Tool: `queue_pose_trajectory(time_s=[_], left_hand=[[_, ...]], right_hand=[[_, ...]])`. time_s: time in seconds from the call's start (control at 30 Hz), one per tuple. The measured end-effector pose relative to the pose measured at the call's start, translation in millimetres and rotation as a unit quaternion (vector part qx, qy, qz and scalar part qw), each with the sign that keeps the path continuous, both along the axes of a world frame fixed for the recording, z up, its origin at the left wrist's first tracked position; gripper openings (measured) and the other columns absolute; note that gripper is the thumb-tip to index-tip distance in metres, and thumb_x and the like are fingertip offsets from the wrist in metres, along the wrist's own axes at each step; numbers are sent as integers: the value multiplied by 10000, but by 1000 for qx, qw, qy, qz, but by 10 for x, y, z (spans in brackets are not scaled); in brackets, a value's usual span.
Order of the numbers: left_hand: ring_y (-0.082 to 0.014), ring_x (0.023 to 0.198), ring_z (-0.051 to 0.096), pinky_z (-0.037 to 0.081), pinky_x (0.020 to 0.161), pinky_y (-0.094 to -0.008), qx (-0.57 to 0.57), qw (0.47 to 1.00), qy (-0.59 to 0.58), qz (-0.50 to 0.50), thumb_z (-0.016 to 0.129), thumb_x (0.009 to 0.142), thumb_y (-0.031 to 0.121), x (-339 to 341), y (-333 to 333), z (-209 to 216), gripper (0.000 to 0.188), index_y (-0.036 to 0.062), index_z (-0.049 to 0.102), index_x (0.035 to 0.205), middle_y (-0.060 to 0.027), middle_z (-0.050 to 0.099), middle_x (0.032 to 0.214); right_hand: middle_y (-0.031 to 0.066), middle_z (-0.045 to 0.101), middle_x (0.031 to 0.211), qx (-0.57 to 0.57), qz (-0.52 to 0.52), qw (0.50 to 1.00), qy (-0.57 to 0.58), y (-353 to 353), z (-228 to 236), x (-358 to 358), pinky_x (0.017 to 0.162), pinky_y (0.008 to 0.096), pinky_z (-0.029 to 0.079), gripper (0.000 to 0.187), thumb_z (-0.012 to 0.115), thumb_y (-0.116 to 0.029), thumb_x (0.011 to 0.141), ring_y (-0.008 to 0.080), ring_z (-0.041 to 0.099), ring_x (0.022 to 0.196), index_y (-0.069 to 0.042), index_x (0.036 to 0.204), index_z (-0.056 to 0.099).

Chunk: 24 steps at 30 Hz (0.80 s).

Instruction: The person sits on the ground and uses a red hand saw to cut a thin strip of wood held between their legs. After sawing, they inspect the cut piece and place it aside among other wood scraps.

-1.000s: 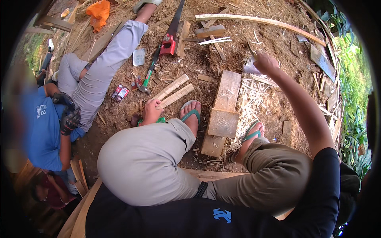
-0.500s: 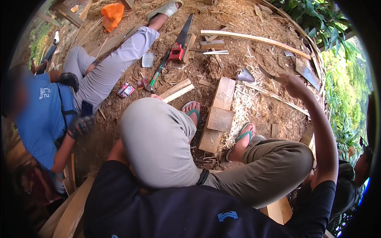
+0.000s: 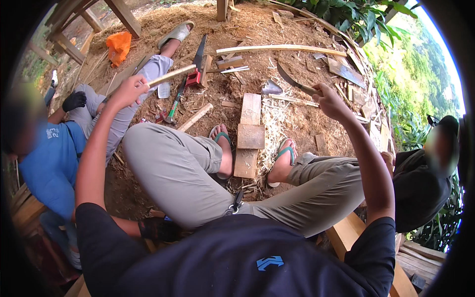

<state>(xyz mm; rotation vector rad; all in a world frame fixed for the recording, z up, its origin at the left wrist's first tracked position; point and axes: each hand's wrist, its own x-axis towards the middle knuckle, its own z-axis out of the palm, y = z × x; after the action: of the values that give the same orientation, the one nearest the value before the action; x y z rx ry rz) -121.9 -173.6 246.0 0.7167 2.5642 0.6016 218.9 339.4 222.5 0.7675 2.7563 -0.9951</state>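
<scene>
Left hand (image 3: pixel 127 91) fisted around near end of pale wood stick (image 3: pixel 170 75), raised over left knee. Stick: thin, straight, light-coloured, far end pointing toward saw (image 3: pixel 198 62). Judged light, stiff, rough-dry, not slippery; end grip leaves length free, mid-length hold would steady it.

Right hand (image 3: pixel 330 101) wrapped around handle of curved dark blade (image 3: pixel 292 80), lifted above shavings-strewn ground (image 3: pixel 297 123). Blade judged heavier, rigid, sharp-edged: take by handle only.

Flat boards (image 3: pixel 251 129) between sandalled feet. Green-handled hammer (image 3: pixel 174 105) near left leg.
</scene>
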Motion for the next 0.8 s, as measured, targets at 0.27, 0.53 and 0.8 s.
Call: queue_pose_trajectory(time_s=[0.27, 0.53, 0.8], left_hand=[[-71, 481, 569, 425, 377, -225, -8, 990, -100, -96, 567, 1002, 295, 421, 1239, 374, 276, 43, 625, 1097, -23, 686, 852], [-180, 541, 688, 551, 466, -314, -160, 958, -163, -172, 544, 910, 223, 1384, 2286, -684, 301, -35, 700, 906, -111, 720, 746], [-289, 703, 743, 585, 652, -410, -226, 941, -202, -151, 523, 878, 230, 1638, 2355, -1072, 312, -19, 710, 893, -213, 730, 814]], right_hand=[[163, 679, 1101, -549, -262, 792, 43, -395, -338, 236, 754, 326, 583, 407, 503, -134, 970, 176, 647, 787, 53, 1325, 434], [45, 557, 725, -473, -253, 843, -45, -648, -941, 166, 483, 326, 436, 137, 511, -167, 883, 158, 490, 511, -35, 847, 506], [317, 690, 1037, -150, -39, 987, -42, -857, -1399, 23, 944, 479, 504, 437, 519, -335, 920, 456, 667, 1030, 54, 1021, 689]])
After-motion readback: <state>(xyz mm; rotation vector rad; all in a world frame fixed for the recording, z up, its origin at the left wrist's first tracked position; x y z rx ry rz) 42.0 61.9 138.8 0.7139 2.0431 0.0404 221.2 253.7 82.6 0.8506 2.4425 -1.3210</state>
